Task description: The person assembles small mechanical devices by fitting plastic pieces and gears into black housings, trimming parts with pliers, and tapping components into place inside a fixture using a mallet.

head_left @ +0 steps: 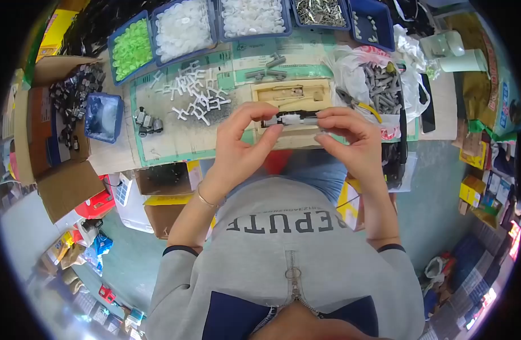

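Note:
In the head view, my left hand (pixel 246 136) pinches the left end of a small assembly with a white middle (pixel 291 119) and dark left end between thumb and fingers. My right hand (pixel 354 139) is closed at its right end, on a slim grey piece (pixel 309 120). Whether the grey piece is joined to the white part I cannot tell. Both hands are over the front of a beige block fixture (pixel 260 95) with recesses in its top. The fingers hide both ends of the assembly.
Blue bins of green pieces (pixel 131 48), white discs (pixel 184 28) and metal pins (pixel 322 11) line the back. White branched pieces (pixel 198 93) lie left of the fixture. Yellow-handled pliers (pixel 367 109) and a bag of grey parts (pixel 382 88) are at right; a carton (pixel 25 136) stands left.

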Demonstrator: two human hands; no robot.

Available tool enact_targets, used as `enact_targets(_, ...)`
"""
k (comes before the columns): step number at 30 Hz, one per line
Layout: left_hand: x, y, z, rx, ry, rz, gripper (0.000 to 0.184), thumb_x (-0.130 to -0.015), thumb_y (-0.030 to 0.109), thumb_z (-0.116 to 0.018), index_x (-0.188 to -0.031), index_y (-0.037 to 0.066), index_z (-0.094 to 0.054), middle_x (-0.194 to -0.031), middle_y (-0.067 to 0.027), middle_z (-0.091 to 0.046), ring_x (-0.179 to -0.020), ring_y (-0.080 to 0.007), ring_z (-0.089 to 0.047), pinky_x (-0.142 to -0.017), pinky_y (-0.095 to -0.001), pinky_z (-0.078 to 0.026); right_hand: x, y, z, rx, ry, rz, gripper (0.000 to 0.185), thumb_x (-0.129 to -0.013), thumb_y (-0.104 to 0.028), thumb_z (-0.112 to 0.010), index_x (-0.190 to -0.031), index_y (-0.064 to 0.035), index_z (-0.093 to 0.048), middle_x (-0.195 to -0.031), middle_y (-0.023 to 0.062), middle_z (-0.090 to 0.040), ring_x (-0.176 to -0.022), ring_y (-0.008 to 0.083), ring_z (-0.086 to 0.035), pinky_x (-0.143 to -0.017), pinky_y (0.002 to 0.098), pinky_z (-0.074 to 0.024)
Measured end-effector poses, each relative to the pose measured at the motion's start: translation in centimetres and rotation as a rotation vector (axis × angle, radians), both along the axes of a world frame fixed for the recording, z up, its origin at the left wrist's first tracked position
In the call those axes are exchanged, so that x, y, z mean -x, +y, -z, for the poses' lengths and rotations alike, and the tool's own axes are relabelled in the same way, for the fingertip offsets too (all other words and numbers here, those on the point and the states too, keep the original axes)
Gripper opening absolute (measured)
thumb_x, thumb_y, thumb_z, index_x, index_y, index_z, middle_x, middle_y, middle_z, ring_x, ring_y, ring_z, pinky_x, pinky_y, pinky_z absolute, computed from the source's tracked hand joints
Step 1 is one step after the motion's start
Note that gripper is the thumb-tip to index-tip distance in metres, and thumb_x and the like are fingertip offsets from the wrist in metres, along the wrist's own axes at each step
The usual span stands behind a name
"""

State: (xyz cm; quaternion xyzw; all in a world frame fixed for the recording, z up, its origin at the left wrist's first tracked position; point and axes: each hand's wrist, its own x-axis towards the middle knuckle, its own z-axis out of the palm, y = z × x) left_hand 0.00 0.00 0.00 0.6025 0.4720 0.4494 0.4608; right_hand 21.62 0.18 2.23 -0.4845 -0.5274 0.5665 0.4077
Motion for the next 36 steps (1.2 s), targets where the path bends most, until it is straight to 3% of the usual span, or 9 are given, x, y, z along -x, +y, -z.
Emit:
enact_targets(2, 0.1, 0.0, 0.0, -0.068, 0.104, -0.018, 0.019, -0.077, 0.0, -0.064, -0.095, 0.004, -0.061, -0.098, -0.0086, -0.063, -0.09, -0.022, -0.058, -0.084, -0.0282, -0.042, -0.6, 0.3, 0.3, -0.159, -0.219, 0.005, 0.018, -0.07, -0.001, -0.07, -0.088, -0.0026, -0.068, -0.097, 0.0101, -0.066, -0.09, 0.0222, -0.062, -0.081, 0.0312, -0.0479)
enact_targets(5, 0.1, -0.2, 1.4, -0.288, 0.337, -0.018, 0.021, -0.072, 0.003, -0.067, -0.093, 0.005, -0.062, -0.094, -0.0073, -0.061, -0.089, -0.0246, -0.057, -0.079, -0.0351, -0.042, -1.6, 0.8, 0.9, -0.271, -0.411, -0.041, 0.018, -0.068, 0.0, -0.07, -0.086, -0.0026, -0.067, -0.095, 0.0086, -0.066, -0.09, 0.0222, -0.061, -0.08, 0.0315, -0.0464)
enact_targets(8, -0.2, -0.6, 2.1, -0.398, 0.465, 0.011, 0.024, -0.071, 0.003, -0.066, -0.094, 0.005, -0.062, -0.093, -0.0062, -0.06, -0.087, -0.0252, -0.056, -0.078, -0.0354, -0.041, -2.3, 1.2, 1.8, -0.357, -0.494, -0.077, 0.02, -0.066, 0.0, -0.07, -0.085, -0.0037, -0.068, -0.096, 0.0068, -0.066, -0.092, 0.023, -0.058, -0.082, 0.0319, -0.045)
enact_targets(20, -1.9, -0.9, 3.7, -0.491, 0.732, 0.064, 0.03, -0.072, 0.005, -0.065, -0.102, 0.006, -0.059, -0.1, -0.0042, -0.059, -0.089, -0.0223, -0.055, -0.078, -0.0356, -0.039, -2.6, 1.4, 4.2, -0.387, -0.526, -0.115, 0.021, -0.066, -0.002, -0.071, -0.086, -0.0062, -0.068, -0.098, 0.004, -0.065, -0.097, 0.0226, -0.054, -0.085, 0.0335, -0.0442)
enact_targets(36, -2.2, -0.9, 4.0, -0.506, 0.761, 0.053, 0.03, -0.071, 0.005, -0.065, -0.101, 0.006, -0.059, -0.1, -0.0044, -0.059, -0.088, -0.0227, -0.055, -0.079, -0.036, -0.039, -2.9, 1.6, 5.2, -0.364, -0.507, -0.131, 0.022, -0.063, 0.0, -0.073, -0.084, -0.0055, -0.068, -0.098, 0.0035, -0.066, -0.097, 0.0221, -0.054, -0.085, 0.0333, -0.0437)
